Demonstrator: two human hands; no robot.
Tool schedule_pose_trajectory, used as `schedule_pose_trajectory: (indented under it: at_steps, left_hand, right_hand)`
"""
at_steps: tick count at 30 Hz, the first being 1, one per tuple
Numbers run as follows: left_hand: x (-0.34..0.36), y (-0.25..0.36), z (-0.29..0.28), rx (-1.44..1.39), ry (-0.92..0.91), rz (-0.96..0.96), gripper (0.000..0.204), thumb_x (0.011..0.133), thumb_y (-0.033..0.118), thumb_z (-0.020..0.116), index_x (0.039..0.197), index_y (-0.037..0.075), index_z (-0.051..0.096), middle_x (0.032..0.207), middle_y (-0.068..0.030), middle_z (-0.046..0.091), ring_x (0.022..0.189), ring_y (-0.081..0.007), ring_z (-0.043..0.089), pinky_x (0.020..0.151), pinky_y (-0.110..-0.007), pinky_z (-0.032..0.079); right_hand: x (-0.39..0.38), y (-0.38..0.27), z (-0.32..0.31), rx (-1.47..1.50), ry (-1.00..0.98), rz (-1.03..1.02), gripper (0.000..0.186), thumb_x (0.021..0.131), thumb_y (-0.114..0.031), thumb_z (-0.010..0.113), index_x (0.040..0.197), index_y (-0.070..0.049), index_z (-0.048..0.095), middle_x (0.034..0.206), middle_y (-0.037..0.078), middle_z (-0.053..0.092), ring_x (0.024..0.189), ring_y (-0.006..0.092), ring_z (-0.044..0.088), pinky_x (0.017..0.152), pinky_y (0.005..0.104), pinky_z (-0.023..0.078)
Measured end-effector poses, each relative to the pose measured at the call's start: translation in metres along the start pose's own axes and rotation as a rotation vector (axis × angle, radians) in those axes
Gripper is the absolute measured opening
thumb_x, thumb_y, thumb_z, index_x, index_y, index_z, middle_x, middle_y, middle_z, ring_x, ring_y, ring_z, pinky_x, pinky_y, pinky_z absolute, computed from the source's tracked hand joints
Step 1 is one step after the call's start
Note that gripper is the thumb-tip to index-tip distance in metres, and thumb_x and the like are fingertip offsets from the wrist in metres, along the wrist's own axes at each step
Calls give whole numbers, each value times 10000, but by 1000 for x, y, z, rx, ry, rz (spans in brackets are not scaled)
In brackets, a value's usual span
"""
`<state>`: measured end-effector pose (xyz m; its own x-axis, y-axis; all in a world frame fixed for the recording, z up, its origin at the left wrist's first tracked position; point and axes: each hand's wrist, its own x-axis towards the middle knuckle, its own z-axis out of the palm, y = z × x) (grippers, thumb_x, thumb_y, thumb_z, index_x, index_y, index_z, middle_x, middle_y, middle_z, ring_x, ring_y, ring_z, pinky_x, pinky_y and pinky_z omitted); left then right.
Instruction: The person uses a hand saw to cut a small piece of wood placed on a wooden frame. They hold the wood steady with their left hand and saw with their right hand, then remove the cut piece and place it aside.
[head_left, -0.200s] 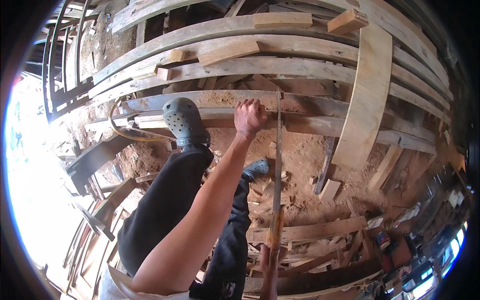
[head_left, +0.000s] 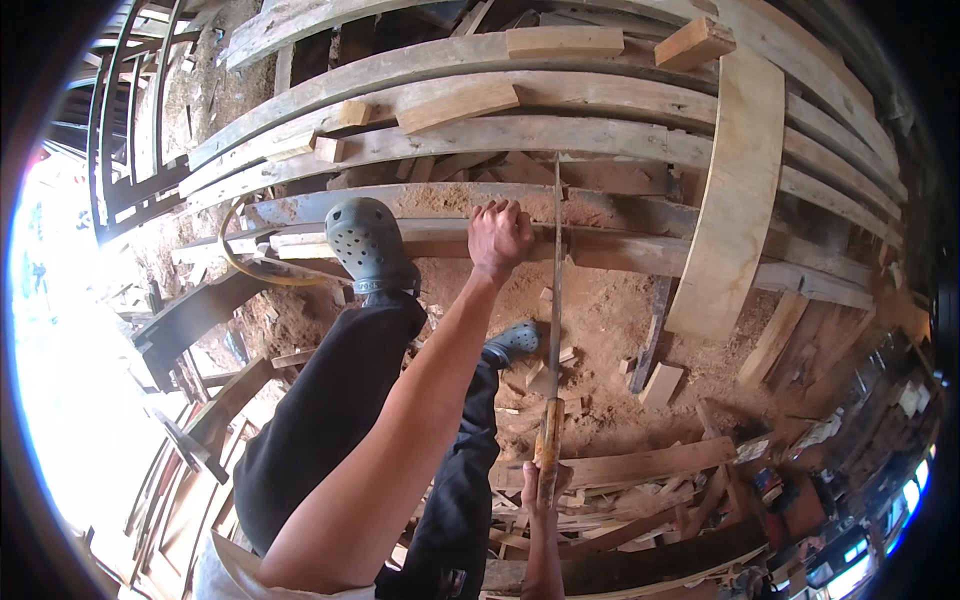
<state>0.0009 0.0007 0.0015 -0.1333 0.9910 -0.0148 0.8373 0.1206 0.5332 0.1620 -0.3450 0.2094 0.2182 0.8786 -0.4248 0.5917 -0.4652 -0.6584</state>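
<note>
My left hand (head_left: 501, 236) is closed over a long wooden beam (head_left: 440, 238), a short way left of a handsaw blade (head_left: 557, 260). The thin blade lies across the beam, seen nearly edge-on, its far end reaching past a second beam behind. Lower down, my right hand (head_left: 541, 482) is wrapped around the saw's worn, yellowish-brown handle (head_left: 550, 432). My left foot, in a grey-green clog (head_left: 362, 240), rests on the beam left of my left hand. The other clog (head_left: 514, 341) is on the sawdust-covered ground.
Beyond the beam run several long planks (head_left: 450, 65) with short wood offcuts (head_left: 458, 106) on them. A wide pale board (head_left: 730, 200) lies across them at right. A yellow hose-like loop (head_left: 232, 250) sits at left. Scrap lumber (head_left: 640, 460) is piled at lower right.
My right hand and the saw have slid forward, away from me, so the blade's tip reaches farther past the beam. My left hand and foot have stayed in place.
</note>
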Motion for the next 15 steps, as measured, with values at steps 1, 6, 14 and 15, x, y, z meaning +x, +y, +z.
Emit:
schedule_pose_trajectory:
  at_steps: [1,6,14,15]
  left_hand:
    - [-6,3,0,-14,-22,-12,121,794,123,574,732,33,628,804,-153,677,817,-344,640,778,-454,483]
    - [2,0,0,8,8,-1,116,793,112,571,731,29,623,802,-160,673,826,-351,642,777,-467,484]
    - [2,0,-2,-3,21,22,106,776,104,583,701,34,611,786,-162,667,807,-365,636,776,-466,482]
    - [1,0,-1,-5,21,17,101,774,103,582,706,35,612,782,-161,665,804,-366,634,777,-466,481]
  right_hand:
    - [-9,-12,-12,81,-100,168,191,808,-123,717,872,-44,556,822,110,529,665,252,521,625,389,435]
    - [-25,-47,-32,96,-64,31,124,800,-62,690,831,-40,572,684,92,512,583,243,508,533,389,399]
    - [12,33,23,309,-73,-9,147,824,-42,673,855,-34,530,733,72,541,605,194,527,552,363,420]
    - [-3,30,19,300,-96,57,152,824,-43,673,854,-36,525,731,70,539,605,196,534,557,357,425]
